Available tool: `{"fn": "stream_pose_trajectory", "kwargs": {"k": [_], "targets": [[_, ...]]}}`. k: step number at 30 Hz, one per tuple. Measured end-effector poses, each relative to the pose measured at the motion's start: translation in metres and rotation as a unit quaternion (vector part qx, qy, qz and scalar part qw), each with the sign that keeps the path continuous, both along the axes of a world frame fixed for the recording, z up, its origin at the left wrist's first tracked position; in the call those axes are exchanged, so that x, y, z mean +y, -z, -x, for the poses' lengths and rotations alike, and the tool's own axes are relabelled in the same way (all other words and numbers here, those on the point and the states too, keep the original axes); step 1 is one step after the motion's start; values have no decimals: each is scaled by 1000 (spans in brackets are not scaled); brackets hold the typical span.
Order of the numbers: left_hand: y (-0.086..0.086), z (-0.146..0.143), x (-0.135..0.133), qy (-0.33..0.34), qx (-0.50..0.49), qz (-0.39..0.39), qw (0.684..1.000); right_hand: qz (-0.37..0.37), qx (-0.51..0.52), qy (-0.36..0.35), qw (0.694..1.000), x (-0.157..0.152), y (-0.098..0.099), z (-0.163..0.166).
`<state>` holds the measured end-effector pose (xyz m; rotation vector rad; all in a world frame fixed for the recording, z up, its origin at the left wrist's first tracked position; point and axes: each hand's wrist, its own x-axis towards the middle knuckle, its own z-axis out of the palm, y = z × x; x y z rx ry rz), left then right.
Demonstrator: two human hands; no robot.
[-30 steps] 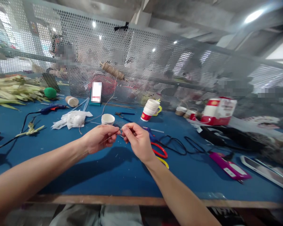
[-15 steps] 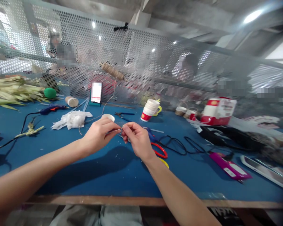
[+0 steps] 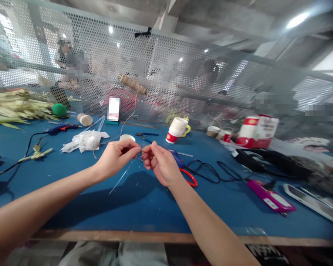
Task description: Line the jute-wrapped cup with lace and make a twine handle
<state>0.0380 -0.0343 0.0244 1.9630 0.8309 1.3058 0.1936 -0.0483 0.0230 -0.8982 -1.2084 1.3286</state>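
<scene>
At centre frame, the left hand [image 3: 115,158] and right hand [image 3: 158,164] are pinching a thin wire [image 3: 122,177] between nearly closed fingers [image 3: 135,149], its loose end slanting down toward the blue tabletop [image 3: 144,207].

Thin slanted wire [image 3: 122,176] between fingertips

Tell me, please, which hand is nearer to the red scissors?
Right. The right hand sits just left of the red scissors, almost touching the handle; the left hand is farther left, beyond the right hand.
</scene>
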Motion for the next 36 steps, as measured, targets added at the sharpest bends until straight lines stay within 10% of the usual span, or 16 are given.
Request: {"fn": "stream_pose_trajectory", "kwargs": {"k": [5,8,15,21,30,36], "targets": [[7,5,7,-92,149,-381,908,33,3,-12,999,0,0,0],[11,4,9,-89,175,-444,874,14,7,-5,1000,0,2,1],[4,6,13,3,98,-215,972,21,2,-59,998,0,0,-2],[-6,14,18,97,137,-108,980,90,-2,-191,978,-3,0,-3],[-11,18,15,109,162,-36,980,31,-28,-165,985,2,-8,-16],[-7,11,9,146,108,80,980,-61,-41,-28,997,2,-2,-11]]}}
